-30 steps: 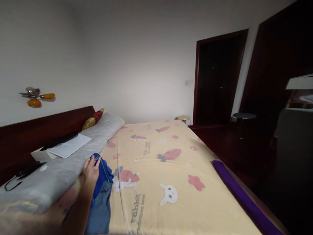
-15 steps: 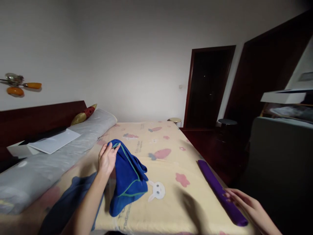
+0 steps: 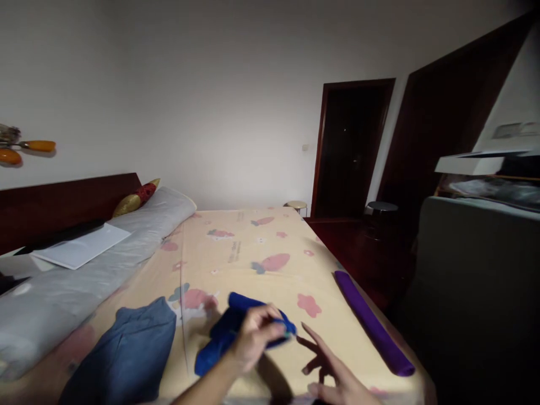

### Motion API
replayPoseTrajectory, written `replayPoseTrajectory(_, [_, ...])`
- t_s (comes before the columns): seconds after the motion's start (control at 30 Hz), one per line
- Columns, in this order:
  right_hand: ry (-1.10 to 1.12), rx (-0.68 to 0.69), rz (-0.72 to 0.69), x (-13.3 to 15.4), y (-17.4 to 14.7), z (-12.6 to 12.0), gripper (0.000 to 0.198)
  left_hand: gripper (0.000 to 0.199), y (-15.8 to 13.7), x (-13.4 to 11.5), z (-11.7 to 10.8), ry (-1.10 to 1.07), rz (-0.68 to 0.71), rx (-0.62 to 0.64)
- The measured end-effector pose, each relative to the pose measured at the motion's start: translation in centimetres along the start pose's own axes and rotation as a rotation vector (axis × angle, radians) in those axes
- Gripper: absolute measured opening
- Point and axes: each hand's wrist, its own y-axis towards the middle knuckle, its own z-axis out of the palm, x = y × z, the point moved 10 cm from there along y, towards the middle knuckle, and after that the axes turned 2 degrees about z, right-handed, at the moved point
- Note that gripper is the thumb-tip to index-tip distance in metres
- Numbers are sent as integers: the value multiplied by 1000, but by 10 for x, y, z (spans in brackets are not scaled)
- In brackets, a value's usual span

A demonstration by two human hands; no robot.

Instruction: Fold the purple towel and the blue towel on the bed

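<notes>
A blue garment with green seams (image 3: 224, 332) lies bunched at the near middle of the bed, its full shape hidden by folds. My left hand (image 3: 258, 334) is closed on its right end, pinching the cloth. Just to the right, my right hand (image 3: 331, 365) has its fingers spread and holds nothing, its fingertips close to the garment's edge. A long purple roll (image 3: 371, 320) rests along the right side of the bed. On the near left lies a grey-blue piece of clothing (image 3: 126, 349).
The bed (image 3: 248, 236) has a cream sheet with carrots and flowers. A grey wrapped bolster (image 3: 139, 242) runs along the headboard, with a white flat sheet (image 3: 82, 246) on it. Two stools (image 3: 383, 207) stand by the doors. A dark panel (image 3: 476, 281) rises at right.
My left hand has moved right and down, turning the blue garment and laying it lower. My right hand has left the purple roll and come left to the garment. The view turned slightly right.
</notes>
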Motion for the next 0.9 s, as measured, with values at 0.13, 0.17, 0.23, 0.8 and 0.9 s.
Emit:
replayPoseTrajectory(0.13, [-11, -47, -71, 8, -2, 14, 55, 19, -16, 46, 65, 141, -37, 356])
replayPoseTrajectory(0.17, [-2, -114, -75, 7, -2, 2, 42, 22, -13, 58, 63, 184, -66, 411])
replayPoseTrajectory(0.23, [46, -329, -12, -3, -5, -36, 27, 37, 4, 84, 34, 278, -157, 428])
replayPoseTrajectory(0.8, [801, -784, 165, -52, -37, -107, 37, 47, -3, 68, -286, 1673, -285, -624])
replayPoseTrajectory(0.9, [923, -790, 180, -63, -39, -109, 34, 50, -29, -28, -336, 1632, -257, -964])
